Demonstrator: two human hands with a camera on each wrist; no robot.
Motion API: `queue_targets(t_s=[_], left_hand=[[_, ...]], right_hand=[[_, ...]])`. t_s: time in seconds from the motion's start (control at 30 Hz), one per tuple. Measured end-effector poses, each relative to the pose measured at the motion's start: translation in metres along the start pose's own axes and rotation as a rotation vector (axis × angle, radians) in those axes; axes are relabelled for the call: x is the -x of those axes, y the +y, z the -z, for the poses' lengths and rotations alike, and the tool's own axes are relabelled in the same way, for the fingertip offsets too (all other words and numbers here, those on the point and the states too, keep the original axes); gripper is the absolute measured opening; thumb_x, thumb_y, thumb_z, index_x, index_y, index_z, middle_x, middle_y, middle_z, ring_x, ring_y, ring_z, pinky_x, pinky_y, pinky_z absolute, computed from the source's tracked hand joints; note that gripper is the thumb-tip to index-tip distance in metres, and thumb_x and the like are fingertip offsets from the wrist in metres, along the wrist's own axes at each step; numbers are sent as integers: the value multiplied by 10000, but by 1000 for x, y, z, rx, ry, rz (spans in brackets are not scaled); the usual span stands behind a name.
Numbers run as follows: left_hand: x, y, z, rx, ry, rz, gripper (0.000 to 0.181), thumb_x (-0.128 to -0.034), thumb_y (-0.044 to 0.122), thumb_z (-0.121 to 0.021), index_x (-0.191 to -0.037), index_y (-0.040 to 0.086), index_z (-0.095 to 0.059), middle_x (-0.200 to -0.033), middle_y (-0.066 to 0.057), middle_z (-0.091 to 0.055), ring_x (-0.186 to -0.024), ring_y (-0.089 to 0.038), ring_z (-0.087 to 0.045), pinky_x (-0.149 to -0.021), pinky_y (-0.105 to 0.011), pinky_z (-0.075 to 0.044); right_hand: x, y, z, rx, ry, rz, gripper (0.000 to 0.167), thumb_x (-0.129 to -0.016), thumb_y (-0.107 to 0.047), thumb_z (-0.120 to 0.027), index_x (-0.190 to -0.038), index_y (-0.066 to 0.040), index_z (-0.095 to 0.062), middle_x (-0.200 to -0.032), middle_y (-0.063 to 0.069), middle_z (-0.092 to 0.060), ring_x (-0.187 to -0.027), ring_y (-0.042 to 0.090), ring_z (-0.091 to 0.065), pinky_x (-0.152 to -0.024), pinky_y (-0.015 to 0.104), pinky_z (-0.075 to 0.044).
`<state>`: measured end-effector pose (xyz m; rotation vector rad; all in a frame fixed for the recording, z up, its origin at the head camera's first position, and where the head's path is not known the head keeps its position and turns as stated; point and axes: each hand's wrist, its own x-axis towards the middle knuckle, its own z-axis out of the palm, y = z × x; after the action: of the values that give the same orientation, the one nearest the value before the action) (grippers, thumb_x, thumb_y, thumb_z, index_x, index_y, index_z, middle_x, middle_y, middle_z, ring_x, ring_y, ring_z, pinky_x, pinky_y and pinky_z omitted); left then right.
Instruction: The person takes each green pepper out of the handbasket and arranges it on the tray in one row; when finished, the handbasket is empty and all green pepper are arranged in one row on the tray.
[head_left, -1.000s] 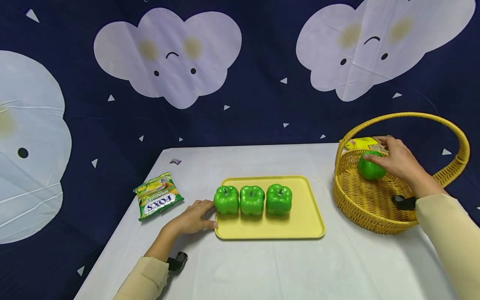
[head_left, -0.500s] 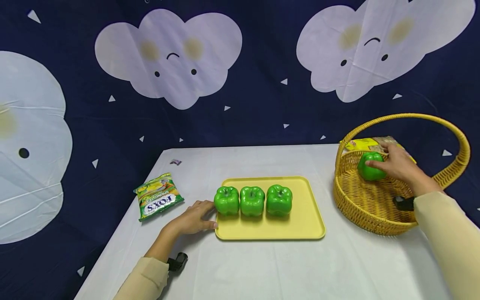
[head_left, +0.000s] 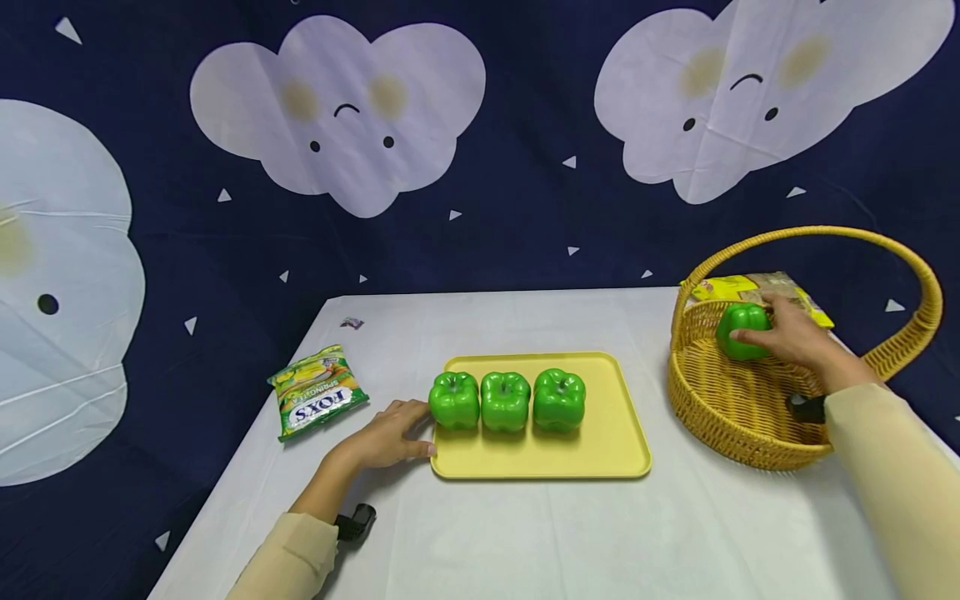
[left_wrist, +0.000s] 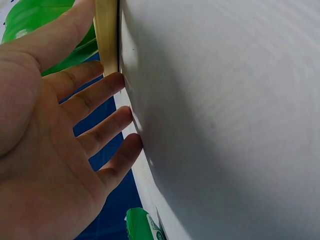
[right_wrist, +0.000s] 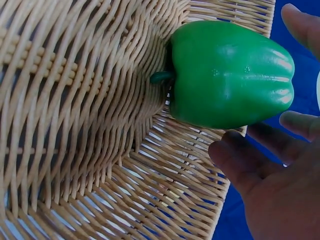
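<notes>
In the head view, my left hand lies at the left edge of a yellow tray, its fingers extended and its fingertips at the rim. Three green bell peppers stand in a row on that tray. Another green bell pepper sits stem down inside a wicker basket, against its far wall. Beside this pepper is my right hand, reaching under the basket's handle. In the right wrist view, its thumb is clear of the pepper, and its spread fingers lie close to the pepper's side; whether they touch is unclear.
A green Fox's packet lies to the left of the tray. Farther back is a small purple wrapper. A yellow packet lies behind the basket, partly hidden. The tall basket handle arches above my right wrist.
My right hand has shifted from the pepper's top down along its right side, uncovering more of the pepper and the yellow packet. The left hand and tray have not moved.
</notes>
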<state>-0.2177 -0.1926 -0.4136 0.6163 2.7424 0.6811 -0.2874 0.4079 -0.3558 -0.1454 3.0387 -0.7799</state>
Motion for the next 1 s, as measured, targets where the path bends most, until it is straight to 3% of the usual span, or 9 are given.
queue_targets(t_s=[0.13, 0.33, 0.47, 1.0], left_hand=[[0, 1, 0, -5, -2, 0, 729, -823, 387, -699, -1423, 93, -406, -1453, -116, -442, -1362, -349, -342, -1115, -590, -259], [0, 1, 1, -13, -2, -7, 730, -824, 385, -699, -1422, 86, -407, -1452, -122, -443, -1358, -353, -346, -1108, -593, -266], [-1, 1, 1, -10, -4, -10, 729, -824, 379, -700, -1423, 86, -406, -1451, -122, -443, -1357, -352, -348, -1109, -588, -268], [-1, 0, 0, -6, -4, -5, 733, -825, 386, -698, -1427, 93, -401, -1454, -119, -440, -1362, -353, -339, -1112, -591, -260]], right_hand=[[0, -1, -2, -2, -2, -5, 911, -894, -403, -607, -1412, 172, -125, -1203, 391, -389, -1001, 467, -492, -709, 414, -486], [0, -4, -6, 27, 41, 15, 865, -881, -408, -621, -1406, 141, -207, -1303, 412, -300, -1072, 502, -393, -796, 567, -413], [1, -8, -7, 36, 65, 41, 824, -871, -384, -645, -1387, 135, -266, -1313, 410, -297, -1098, 503, -357, -827, 600, -368], [10, -20, -7, 12, 15, 30, 816, -877, -482, -604, -1402, 67, -307, -1386, 389, -218, -1236, 550, -265, -942, 708, -284]])
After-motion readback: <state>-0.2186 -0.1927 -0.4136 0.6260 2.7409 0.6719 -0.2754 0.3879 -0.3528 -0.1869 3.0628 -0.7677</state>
